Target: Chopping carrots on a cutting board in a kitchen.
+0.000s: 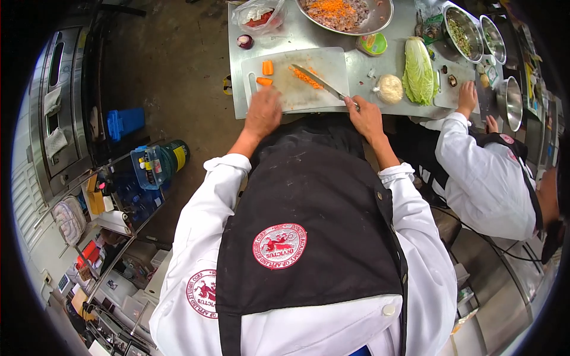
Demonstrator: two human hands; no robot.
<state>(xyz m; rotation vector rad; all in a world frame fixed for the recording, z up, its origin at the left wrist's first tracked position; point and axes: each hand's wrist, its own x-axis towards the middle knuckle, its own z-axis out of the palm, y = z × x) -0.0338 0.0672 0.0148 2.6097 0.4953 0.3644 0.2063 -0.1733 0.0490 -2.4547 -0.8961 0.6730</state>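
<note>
My right hand [366, 116] grips the handle of a kitchen knife [321, 82], whose blade lies over a white cutting board [329, 60], pointing to the upper left. Chopped carrot [306, 79] is spread along the blade. My left hand [266, 109], slightly blurred, is at the board's lower left edge, just below a carrot piece [264, 81]; whether its fingers touch anything is unclear. A second carrot piece [267, 67] sits above that one, near the board's handle slot.
Beyond the board stands a large metal bowl [380, 24] of chopped food. A halved red onion [245, 42], a green-lidded tub [373, 43], a wrapped pale ball [389, 89] and a napa cabbage [417, 71] surround it. A co-worker [485, 178] works at the right with another board [449, 93].
</note>
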